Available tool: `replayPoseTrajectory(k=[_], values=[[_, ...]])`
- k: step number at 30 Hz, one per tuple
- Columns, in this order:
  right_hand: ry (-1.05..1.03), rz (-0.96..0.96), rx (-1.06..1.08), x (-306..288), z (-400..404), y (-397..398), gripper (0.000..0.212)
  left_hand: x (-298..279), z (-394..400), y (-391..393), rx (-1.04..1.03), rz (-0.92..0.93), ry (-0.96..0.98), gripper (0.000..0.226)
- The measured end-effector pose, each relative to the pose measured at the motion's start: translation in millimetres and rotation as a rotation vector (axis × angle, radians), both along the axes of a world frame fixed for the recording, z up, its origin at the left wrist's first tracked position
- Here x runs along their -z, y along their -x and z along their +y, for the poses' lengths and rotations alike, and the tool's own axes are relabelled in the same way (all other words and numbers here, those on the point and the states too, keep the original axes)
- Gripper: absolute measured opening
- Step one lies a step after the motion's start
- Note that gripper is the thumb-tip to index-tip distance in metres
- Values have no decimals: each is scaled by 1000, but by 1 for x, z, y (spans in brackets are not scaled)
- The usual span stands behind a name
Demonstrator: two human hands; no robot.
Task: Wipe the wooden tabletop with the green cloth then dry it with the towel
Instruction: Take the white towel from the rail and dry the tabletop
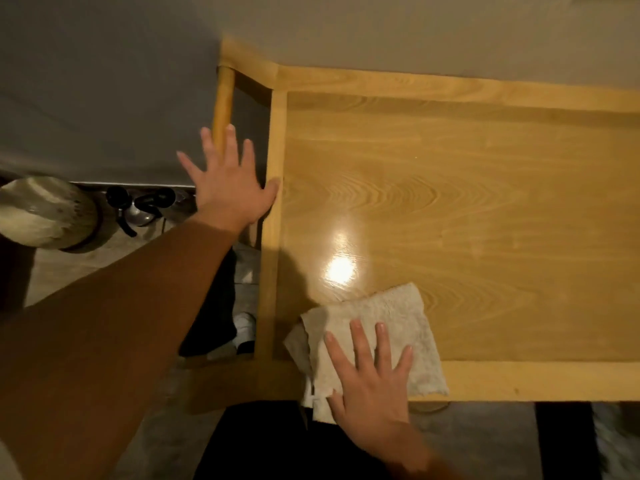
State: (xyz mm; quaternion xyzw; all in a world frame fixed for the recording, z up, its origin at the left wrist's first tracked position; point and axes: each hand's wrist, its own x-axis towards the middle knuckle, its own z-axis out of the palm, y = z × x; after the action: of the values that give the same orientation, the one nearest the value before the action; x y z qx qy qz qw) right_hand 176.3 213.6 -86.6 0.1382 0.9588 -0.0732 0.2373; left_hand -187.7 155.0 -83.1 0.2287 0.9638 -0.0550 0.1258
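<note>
— Where's the towel [374, 327] right now?

— Down at about six o'clock on the wooden tabletop [467, 216], in the near left corner. It's a pale, nubbly cloth, crumpled, and part of it hangs over the near rim of the table.

— And the hands?

— The right hand [372, 372] lies flat on the towel, palm down, fingers spread and pointing toward twelve o'clock. It isn't clenched round the cloth; it presses it against the wood. The left hand [230, 183] is up at around ten o'clock, fingers splayed wide and gripping nothing. Its thumb touches the raised left rim of the table, while the rest of the hand is past the edge, over the gap beside a round wooden rail [223, 98].

— Any sign of the green cloth?

— I can't see one from here. The only cloth in sight is that pale towel.

— How does the top look?

— Glossy. There's a bright glare spot [341, 268] just beyond the towel, toward twelve o'clock from it. The grain shows plainly across the middle and out to three o'clock.

— What's off to the side?

— At nine o'clock, low by the floor, a pale rounded thing [45, 213] and some dark metal bits [138, 206] I can't make out. A brown sleeve [114, 317] covers the left arm.
</note>
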Motion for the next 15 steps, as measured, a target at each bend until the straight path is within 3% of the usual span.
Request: replayPoseTrajectory(k=[5,10,15], values=[[-1,-92,123,-5,36,-33,104,27,64,-85,230,-102,-138,80],[16,-114,181,1,49,-16,103,37,62,-82,194,-82,-130,81],[-64,9,240,11,87,44,96,37,67,-85,204,-76,-171,81]])
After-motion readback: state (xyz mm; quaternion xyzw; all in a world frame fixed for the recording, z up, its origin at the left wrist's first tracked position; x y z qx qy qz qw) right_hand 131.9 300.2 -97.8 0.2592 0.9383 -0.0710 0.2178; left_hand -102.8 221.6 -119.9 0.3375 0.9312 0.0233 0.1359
